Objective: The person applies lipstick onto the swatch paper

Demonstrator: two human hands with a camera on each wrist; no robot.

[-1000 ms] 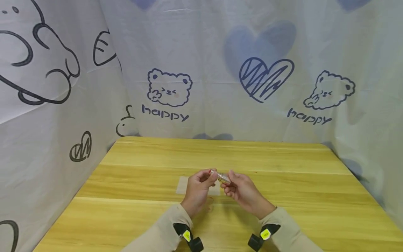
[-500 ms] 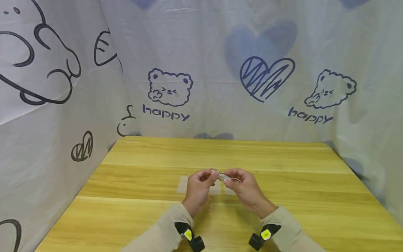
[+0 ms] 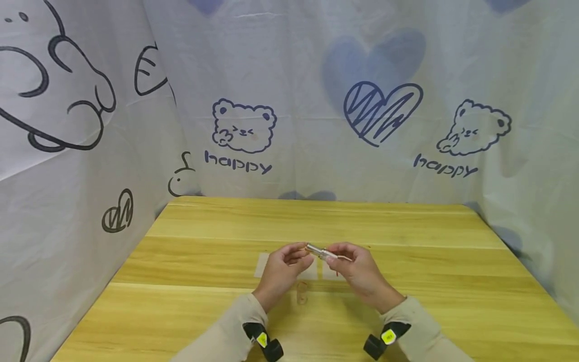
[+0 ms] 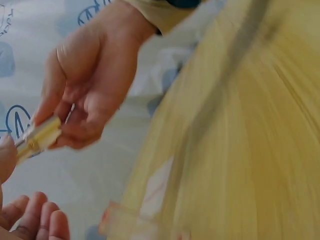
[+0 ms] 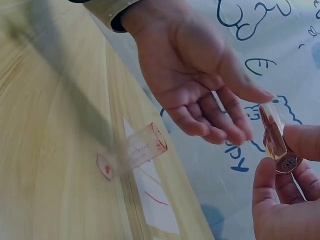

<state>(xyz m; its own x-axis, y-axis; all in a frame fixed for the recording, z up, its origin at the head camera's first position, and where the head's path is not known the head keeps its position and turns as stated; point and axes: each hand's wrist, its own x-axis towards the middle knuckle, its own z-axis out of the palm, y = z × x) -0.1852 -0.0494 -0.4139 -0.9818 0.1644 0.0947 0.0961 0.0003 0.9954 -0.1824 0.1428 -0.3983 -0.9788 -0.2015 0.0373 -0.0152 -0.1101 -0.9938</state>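
Note:
My right hand (image 3: 362, 269) pinches a gold-and-silver lipstick tube (image 3: 321, 251) between thumb and fingers, held above the table. The right wrist view shows its round labelled base (image 5: 288, 164) close to those fingers. My left hand (image 3: 282, 271) is at the tube's other end, thumb tip right at it and the other fingers loosely bent, apart from the tube. A clear cap (image 3: 302, 293) with red markings lies on the table below the hands; its lettering shows in the right wrist view.
Pale paper pieces (image 3: 261, 265) lie on the wooden table (image 3: 407, 311) behind the hands, one with a red streak (image 5: 156, 198). White printed cloth (image 3: 307, 151) hangs at the back and sides. Each wrist wears a black camera mount.
The red at the tube's left end no longer shows; a silver end does. My left fingers have loosened and spread from the tube. My right hand has shifted its grip on it.

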